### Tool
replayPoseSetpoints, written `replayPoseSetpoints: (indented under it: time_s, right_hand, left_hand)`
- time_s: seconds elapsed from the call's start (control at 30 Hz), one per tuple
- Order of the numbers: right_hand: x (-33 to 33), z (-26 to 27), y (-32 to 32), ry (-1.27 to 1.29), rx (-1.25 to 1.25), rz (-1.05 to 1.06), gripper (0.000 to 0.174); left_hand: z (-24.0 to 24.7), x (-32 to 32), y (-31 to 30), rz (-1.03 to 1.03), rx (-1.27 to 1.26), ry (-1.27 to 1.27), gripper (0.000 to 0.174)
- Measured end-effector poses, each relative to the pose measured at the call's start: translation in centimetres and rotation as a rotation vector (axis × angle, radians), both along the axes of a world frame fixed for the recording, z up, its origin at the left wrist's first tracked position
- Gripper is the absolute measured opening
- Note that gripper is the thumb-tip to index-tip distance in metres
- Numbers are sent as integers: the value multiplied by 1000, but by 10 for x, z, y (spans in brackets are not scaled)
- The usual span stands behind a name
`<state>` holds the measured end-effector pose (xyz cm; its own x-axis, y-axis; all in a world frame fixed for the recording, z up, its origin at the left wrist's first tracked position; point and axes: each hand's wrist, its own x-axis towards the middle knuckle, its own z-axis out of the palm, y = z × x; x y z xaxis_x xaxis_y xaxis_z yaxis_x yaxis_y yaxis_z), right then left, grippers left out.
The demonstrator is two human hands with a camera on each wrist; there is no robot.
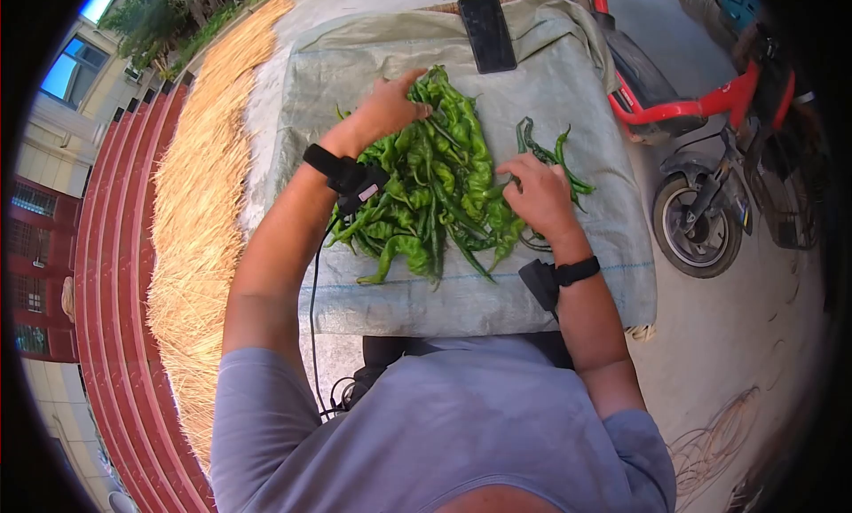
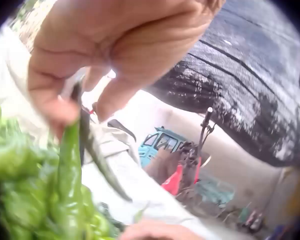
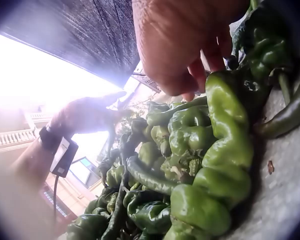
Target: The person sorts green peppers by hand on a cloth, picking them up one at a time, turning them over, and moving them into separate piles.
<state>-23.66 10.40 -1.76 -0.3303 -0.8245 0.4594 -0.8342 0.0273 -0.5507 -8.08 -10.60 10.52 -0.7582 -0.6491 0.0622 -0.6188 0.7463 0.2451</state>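
Long green peppers [image 1: 432, 193] lie heaped on a pale woven sheet [image 1: 355, 309]. My left hand [image 1: 388, 107] is over the far left part of the heap; in the left wrist view the hand [image 2: 125, 45] pinches a slender green pepper [image 2: 106, 167] near its stem, its tip hanging down. My right hand [image 1: 541, 193] is at the heap's right edge, index finger reaching left. The right wrist view has this hand [image 3: 185, 45] just above a wrinkled pepper [image 3: 222, 150], fingers loosely bent, nothing visibly held. Its fingertips are partly hidden.
Several loose peppers [image 1: 572, 171] lie right of the heap. A black phone [image 1: 487, 34] rests at the sheet's far edge. A red scooter [image 1: 674, 114] stands to the right, and straw [image 1: 200, 220] is spread left. A cable [image 1: 312, 335] hangs from the left wrist camera.
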Motion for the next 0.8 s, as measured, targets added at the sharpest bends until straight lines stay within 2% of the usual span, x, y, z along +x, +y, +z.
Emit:
replayPoseSetpoints:
  time_s: [0.1, 0.13, 0.17, 0.23, 0.27, 0.3, 0.37, 0.47, 0.53, 0.63, 0.67, 0.73, 0.8]
  right_hand:
    - [0, -6, -1, 77, 38, 36, 13]
    - [0, -8, -1, 112, 40, 39, 13]
    - [0, -8, -2, 87, 55, 33, 14]
    - [-1, -6, -6, 37, 83, 23, 17]
    - [-4, -7, -7, 23, 96, 14, 18]
    - [-7, -11, -8, 9, 109, 7, 20]
    - [-11, -18, -10, -60, 70, -21, 22]
    - [-15, -23, -11, -210, -96, -90, 23]
    - [-16, -20, -16, -280, -243, -145, 21]
    - [-12, -8, -13, -598, -263, -54, 20]
    - [-9, -2, -11, -604, -282, -49, 19]
    - [-4, 7, -8, -614, -318, -38, 19]
    - [-3, 5, -6, -442, -196, -90, 20]
  left_hand:
    - [-22, 2, 12, -150, -306, 210, 49]
    - [-19, -1, 27, -216, -84, 293, 43]
    - [-17, -6, 41, -251, 50, 248, 37]
    - [-32, -13, 65, -441, 114, 257, 30]
    - [-35, -14, 81, -459, 124, 141, 29]
    - [-51, -15, 91, -458, 119, 36, 30]
    - [-66, -20, 111, -404, 94, -21, 37]
    - [-70, -30, 125, -278, 142, 96, 45]
    - [-81, -36, 123, -242, 298, 197, 49]
    - [-84, -35, 117, -219, 529, 329, 49]
    - [-83, -32, 115, -218, 607, 366, 49]
    - [-64, -21, 118, -179, 492, 383, 47]
    - [-44, -9, 116, -133, 359, 398, 43]
